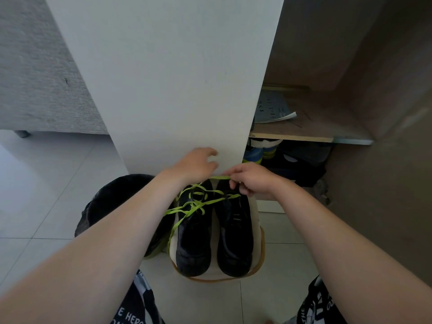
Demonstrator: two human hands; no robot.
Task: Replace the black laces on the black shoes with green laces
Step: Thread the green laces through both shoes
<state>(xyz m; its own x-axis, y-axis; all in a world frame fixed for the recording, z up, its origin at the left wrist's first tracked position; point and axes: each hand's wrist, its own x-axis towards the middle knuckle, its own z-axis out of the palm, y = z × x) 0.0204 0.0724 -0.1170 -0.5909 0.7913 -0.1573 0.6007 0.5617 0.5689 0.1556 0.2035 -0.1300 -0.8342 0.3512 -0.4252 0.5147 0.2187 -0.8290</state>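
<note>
Both hands are working over the black shoes (215, 230) on a small stool (259, 244): right hand (253, 182) is pinching a green lace (198, 204) tight, left hand (196, 166) seemingly spreading loose against the cupboard door (163, 78).

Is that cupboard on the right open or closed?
Open. The white door is swung out towards the camera, and the shelf inside shows, with a booklet on it and shoes beneath.

Two black shoes (215, 232) side by side, toes toward camera; green laces (198, 204) loosely strewn across them
</note>
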